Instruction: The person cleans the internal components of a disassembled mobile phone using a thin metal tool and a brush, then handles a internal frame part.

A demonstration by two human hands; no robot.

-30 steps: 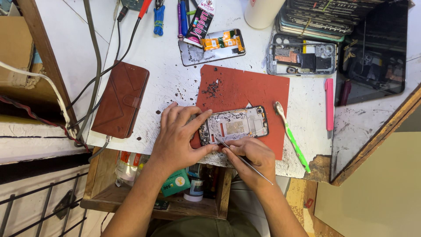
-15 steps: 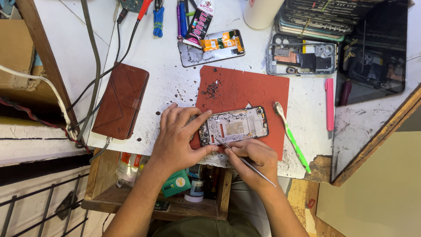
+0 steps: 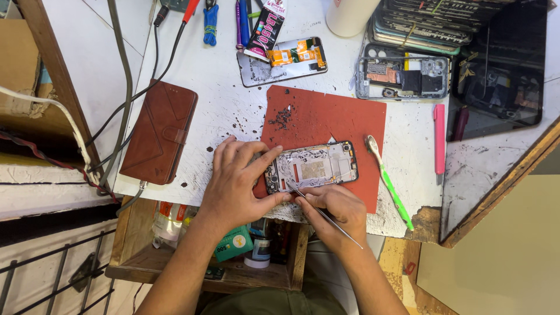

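Our left hand (image 3: 236, 184) grips the end of the opened phone (image 3: 312, 167), pinning it on the red mat (image 3: 326, 116), while our right hand (image 3: 332, 210) pinches thin metal tweezers (image 3: 324, 214), tip at the phone's lower edge. A green toothbrush (image 3: 389, 189) lies just right of the phone; a brown wallet case (image 3: 158, 133) sits to the left.

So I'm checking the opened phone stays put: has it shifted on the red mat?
No: the opened phone frame lies at the same spot on the red mat.

Head view — steeply down, close overhead
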